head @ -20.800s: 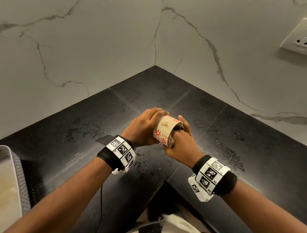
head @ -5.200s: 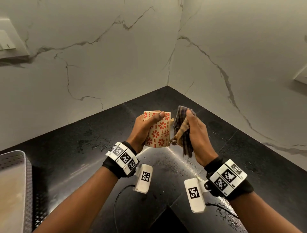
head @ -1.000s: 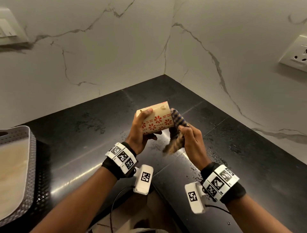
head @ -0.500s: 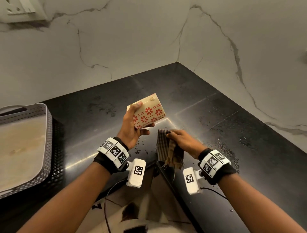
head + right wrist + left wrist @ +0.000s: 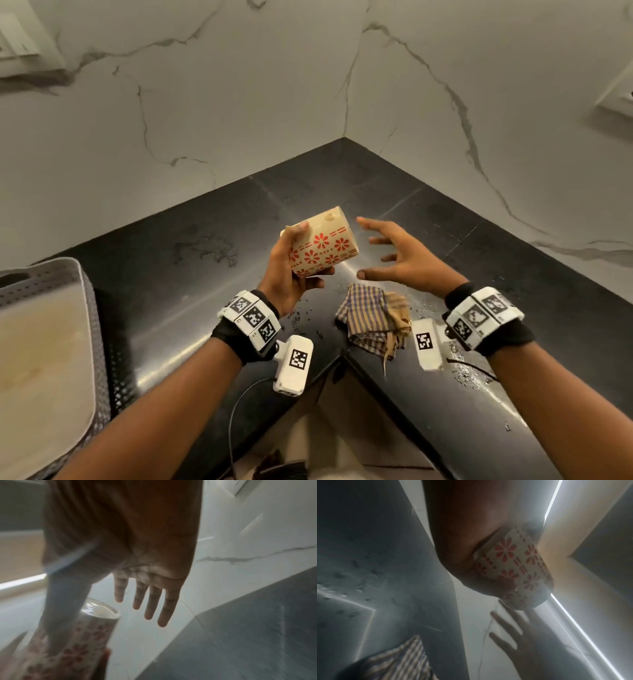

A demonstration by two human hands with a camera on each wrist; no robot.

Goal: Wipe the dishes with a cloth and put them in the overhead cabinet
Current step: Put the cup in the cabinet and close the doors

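- Your left hand (image 5: 287,270) grips the flower-patterned cup (image 5: 322,246); no readable writing.
- Your right hand (image 5: 400,257) spreads its fingers, empty.
- The checked cloth (image 5: 373,317) lies on the wet black counter (image 5: 191,267) under marble walls (image 5: 239,113).

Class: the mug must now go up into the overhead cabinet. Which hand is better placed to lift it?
Probably the left hand: it already grips the mug. The right hand is open and empty.

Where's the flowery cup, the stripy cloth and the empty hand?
cup (image 5: 322,248): head view, on its flowered side.
cloth (image 5: 368,315): head view, on the checked middle fold.
right hand (image 5: 407,257): head view, on the open palm.
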